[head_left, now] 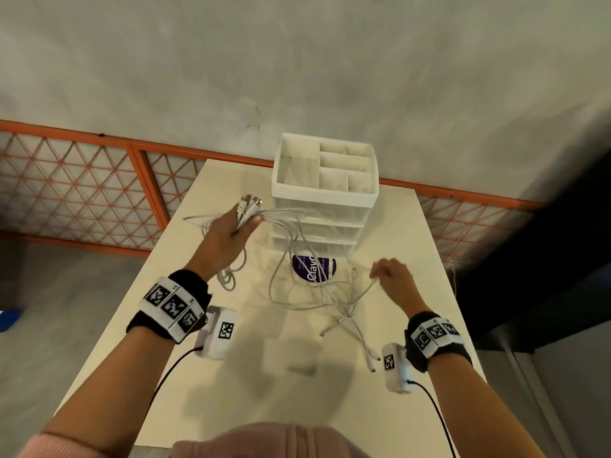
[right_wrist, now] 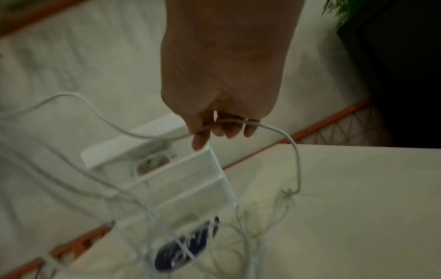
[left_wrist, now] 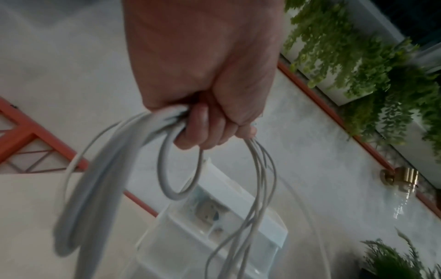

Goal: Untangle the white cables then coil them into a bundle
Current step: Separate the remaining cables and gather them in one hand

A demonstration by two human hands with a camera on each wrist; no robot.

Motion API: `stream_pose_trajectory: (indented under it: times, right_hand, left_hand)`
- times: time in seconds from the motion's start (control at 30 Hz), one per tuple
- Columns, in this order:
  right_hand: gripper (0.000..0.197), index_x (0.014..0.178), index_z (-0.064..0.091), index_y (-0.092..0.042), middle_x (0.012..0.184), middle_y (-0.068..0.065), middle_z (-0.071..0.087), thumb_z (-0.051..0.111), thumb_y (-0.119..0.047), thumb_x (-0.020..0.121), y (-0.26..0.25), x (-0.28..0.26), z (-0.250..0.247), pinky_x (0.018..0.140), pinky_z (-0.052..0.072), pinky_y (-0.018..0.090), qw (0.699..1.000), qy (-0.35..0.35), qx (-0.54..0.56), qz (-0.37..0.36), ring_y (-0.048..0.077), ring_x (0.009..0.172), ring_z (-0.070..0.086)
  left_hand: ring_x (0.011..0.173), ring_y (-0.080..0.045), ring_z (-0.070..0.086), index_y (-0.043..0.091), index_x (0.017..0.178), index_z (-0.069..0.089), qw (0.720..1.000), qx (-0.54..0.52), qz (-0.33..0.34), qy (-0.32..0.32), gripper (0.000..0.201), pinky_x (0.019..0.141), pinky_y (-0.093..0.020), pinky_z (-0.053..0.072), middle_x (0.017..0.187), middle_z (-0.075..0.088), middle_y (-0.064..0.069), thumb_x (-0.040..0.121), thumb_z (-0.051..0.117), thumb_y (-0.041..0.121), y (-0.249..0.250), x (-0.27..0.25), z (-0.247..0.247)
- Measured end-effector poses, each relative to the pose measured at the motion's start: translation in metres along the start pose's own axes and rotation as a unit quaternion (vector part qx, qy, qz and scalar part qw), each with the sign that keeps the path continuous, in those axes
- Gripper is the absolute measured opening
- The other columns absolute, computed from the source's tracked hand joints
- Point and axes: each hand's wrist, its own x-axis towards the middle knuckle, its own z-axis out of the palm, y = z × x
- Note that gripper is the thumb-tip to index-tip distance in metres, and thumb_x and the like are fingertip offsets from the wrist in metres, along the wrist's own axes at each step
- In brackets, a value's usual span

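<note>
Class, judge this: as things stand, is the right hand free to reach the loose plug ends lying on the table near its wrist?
Probably not yet: the right hand pinches a white cable, though nothing blocks the plug ends.

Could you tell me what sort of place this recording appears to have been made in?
Probably a terrace or semi-outdoor area set up as a work spot, though that is uncertain. A pale table carries a white drawer organizer; behind it run an orange lattice railing, a bare concrete wall and planters of green plants.

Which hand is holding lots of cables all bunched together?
The left hand. Its grip wraps a whole bunch of white cables, plug ends poking out above the fist. The right hand only pinches a single cable.
</note>
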Motion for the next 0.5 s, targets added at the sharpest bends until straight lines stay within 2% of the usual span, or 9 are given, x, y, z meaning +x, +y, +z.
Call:
stream_pose_trajectory:
  times: [0.07, 0.13, 0.2, 0.23, 0.27, 0.33, 0.37, 0.43, 0.5]
  right_hand:
    - [0.021, 0.081, 0.066, -0.021, 0.102, 0.008, 0.065, 0.049, -0.015, 0.091, 0.013, -0.004, 0.019, 0.094, 0.043, 0.042, 0.992, -0.095, -0.071, 0.047, 0.032, 0.106, 0.057]
    - [0.018, 0.090, 0.065, -0.021, 0.106, 0.009, 0.061, 0.049, -0.013, 0.090, 0.010, -0.006, 0.024, 0.097, 0.041, 0.041, 0.988, -0.118, -0.082, 0.056, 0.031, 0.110, 0.054]
    - [0.029, 0.093, 0.063, -0.020, 0.105, 0.010, 0.059, 0.042, -0.001, 0.086, -0.004, -0.003, 0.018, 0.095, 0.042, 0.043, 0.995, -0.081, -0.049, 0.033, 0.032, 0.108, 0.054]
    - [0.035, 0.095, 0.062, -0.017, 0.105, 0.010, 0.060, 0.039, 0.005, 0.082, -0.015, 0.001, 0.011, 0.094, 0.043, 0.044, 0.998, -0.047, -0.029, 0.015, 0.031, 0.105, 0.055]
    - [0.039, 0.096, 0.062, -0.015, 0.103, 0.010, 0.061, 0.036, 0.009, 0.079, -0.025, 0.005, 0.003, 0.092, 0.044, 0.046, 1.000, -0.009, -0.007, -0.008, 0.030, 0.102, 0.057]
    - [0.038, 0.095, 0.059, -0.017, 0.100, 0.010, 0.062, 0.035, 0.009, 0.080, -0.050, 0.012, -0.014, 0.091, 0.045, 0.051, 0.995, 0.062, 0.045, -0.063, 0.027, 0.096, 0.058]
    - [0.035, 0.094, 0.057, -0.018, 0.100, 0.010, 0.062, 0.035, 0.008, 0.083, -0.064, 0.013, -0.022, 0.092, 0.046, 0.049, 0.989, 0.089, 0.076, -0.088, 0.025, 0.095, 0.059]
    - [0.029, 0.097, 0.057, -0.013, 0.102, 0.010, 0.063, 0.038, 0.007, 0.088, -0.096, 0.008, -0.037, 0.091, 0.049, 0.030, 0.972, 0.110, 0.160, -0.134, 0.014, 0.090, 0.060]
    - [0.024, 0.099, 0.058, -0.009, 0.097, 0.004, 0.063, 0.040, 0.005, 0.092, -0.128, -0.001, -0.050, 0.083, 0.046, 0.014, 0.951, 0.079, 0.246, -0.171, -0.001, 0.083, 0.059]
  left_hand:
    - [0.063, 0.016, 0.050, 0.019, 0.102, 0.053, 1.000, 0.014, 0.020, -0.017, 0.008, 0.061, -0.004, 0.035, 0.069, 0.048, 0.019, 0.096, 0.050, 0.022, 0.011, 0.003, -0.002]
    - [0.063, 0.011, 0.051, 0.023, 0.104, 0.050, 0.997, 0.044, 0.029, -0.057, 0.008, 0.061, -0.005, 0.035, 0.068, 0.049, 0.016, 0.096, 0.049, 0.026, 0.019, 0.004, 0.000]
    - [0.069, -0.002, 0.052, 0.025, 0.106, 0.050, 0.993, 0.058, 0.019, -0.098, 0.013, 0.064, -0.009, 0.037, 0.075, 0.057, 0.005, 0.095, 0.050, 0.031, 0.023, 0.004, 0.005]
    - [0.072, -0.009, 0.053, 0.025, 0.106, 0.050, 0.992, 0.049, 0.007, -0.117, 0.015, 0.068, -0.017, 0.039, 0.081, 0.059, 0.001, 0.094, 0.052, 0.033, 0.023, 0.003, 0.008]
    - [0.074, -0.011, 0.053, 0.023, 0.106, 0.050, 0.991, 0.034, -0.004, -0.129, 0.018, 0.069, -0.021, 0.040, 0.085, 0.059, 0.000, 0.093, 0.055, 0.034, 0.025, 0.001, 0.011]
    - [0.082, -0.004, 0.054, 0.023, 0.116, 0.046, 0.991, -0.004, -0.016, -0.136, 0.031, 0.072, -0.011, 0.039, 0.094, 0.059, 0.008, 0.090, 0.059, 0.033, 0.028, -0.002, 0.013]
    - [0.087, 0.000, 0.055, 0.025, 0.124, 0.043, 0.990, -0.028, -0.014, -0.137, 0.040, 0.074, -0.006, 0.038, 0.101, 0.059, 0.013, 0.089, 0.060, 0.033, 0.031, -0.003, 0.014]
    - [0.089, 0.009, 0.056, 0.029, 0.130, 0.041, 0.989, -0.062, -0.006, -0.136, 0.046, 0.076, -0.006, 0.039, 0.105, 0.059, 0.022, 0.089, 0.060, 0.035, 0.039, -0.002, 0.015]
    - [0.067, 0.008, 0.057, 0.027, 0.110, 0.052, 0.985, -0.106, -0.005, -0.136, 0.021, 0.063, -0.009, 0.041, 0.079, 0.060, 0.025, 0.091, 0.056, 0.033, 0.048, -0.001, 0.016]
